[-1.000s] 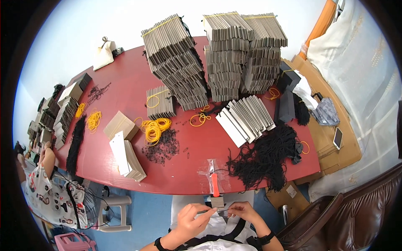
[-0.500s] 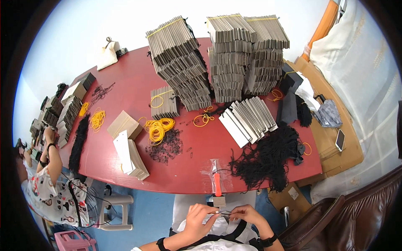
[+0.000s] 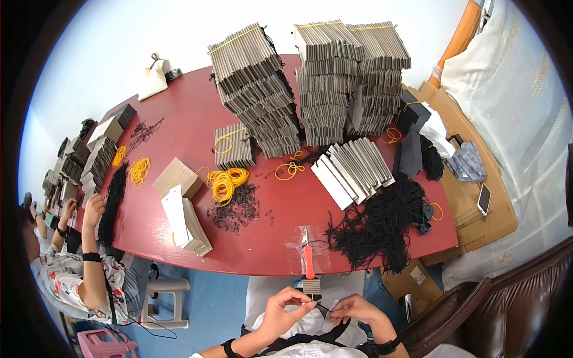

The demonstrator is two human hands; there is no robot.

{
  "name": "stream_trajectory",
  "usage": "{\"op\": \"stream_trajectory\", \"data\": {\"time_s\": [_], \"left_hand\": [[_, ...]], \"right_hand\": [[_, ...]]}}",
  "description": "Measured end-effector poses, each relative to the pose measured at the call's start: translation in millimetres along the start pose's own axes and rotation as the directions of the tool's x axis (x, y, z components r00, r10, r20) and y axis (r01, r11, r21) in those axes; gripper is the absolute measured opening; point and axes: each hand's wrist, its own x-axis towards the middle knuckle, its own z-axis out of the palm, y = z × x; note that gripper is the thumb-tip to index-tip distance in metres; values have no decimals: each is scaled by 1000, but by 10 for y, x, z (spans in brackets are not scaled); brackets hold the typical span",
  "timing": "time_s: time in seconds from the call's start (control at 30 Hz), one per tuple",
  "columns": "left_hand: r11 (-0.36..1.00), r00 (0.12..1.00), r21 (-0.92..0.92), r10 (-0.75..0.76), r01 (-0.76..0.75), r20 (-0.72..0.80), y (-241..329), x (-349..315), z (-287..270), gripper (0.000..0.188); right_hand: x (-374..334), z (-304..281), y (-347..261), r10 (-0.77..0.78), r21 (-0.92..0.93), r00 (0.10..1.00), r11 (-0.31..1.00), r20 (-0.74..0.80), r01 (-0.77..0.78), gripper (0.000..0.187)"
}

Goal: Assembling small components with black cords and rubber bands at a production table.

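Observation:
My left hand (image 3: 287, 311) is closed in a pinch, thumb against fingertips, on one end of a thin black cord (image 3: 322, 306). Its other end is pinched between the fingertips of my right hand (image 3: 357, 310), so the cord slants across the gap between them. Just beyond my fingers, a tool with an orange-red handle (image 3: 308, 262) is fixed with clear tape (image 3: 294, 246) at the table's near edge. A small grey ribbed block (image 3: 311, 286) sits at the tool's lower end, over my lap. Any small fitting at my left fingertips is too tiny to make out.
On the red table (image 3: 179, 134), tall stacks of grey-brown boards (image 3: 256, 89) stand at the back. A heap of black cords (image 3: 382, 230) lies at right, white-faced boards (image 3: 352, 173) behind it. Yellow bands (image 3: 224, 186) and black clips (image 3: 236, 209) lie mid-table. A co-worker's hand (image 3: 94, 209) is at far left.
My hands have shifted slightly, and the cord now slants down from left to right between them. At the far left, the co-worker has raised their hands above the table edge.

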Motion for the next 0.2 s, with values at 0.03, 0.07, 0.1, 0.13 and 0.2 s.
{"op": "stream_trajectory", "data": {"time_s": [0.03, 0.07, 0.1, 0.13, 0.2], "left_hand": [[1000, 1000, 3, -24, 24, 13, 7, -5, -7, 9], [999, 999, 12, -44, 44, 24, 15, -11, -15, 9], [999, 998, 7, -48, 48, 27, 23, -16, -23, 9], [997, 996, -16, -72, 73, 43, 28, -24, -32, 9], [994, 994, -41, -95, 97, 57, 33, -31, -32, 9]], "right_hand": [[-39, 24, -32, -15, 5, 1000, 1000, 7, 15, 15], [-83, 55, -63, -73, -2, 997, 997, 4, 73, 16], [-128, 88, -96, -131, -9, 991, 991, 1, 131, 18], [-170, 124, -128, -131, -8, 991, 991, 2, 131, 18], [-253, 190, -201, -286, 70, 958, 956, 13, 284, 19]]}}
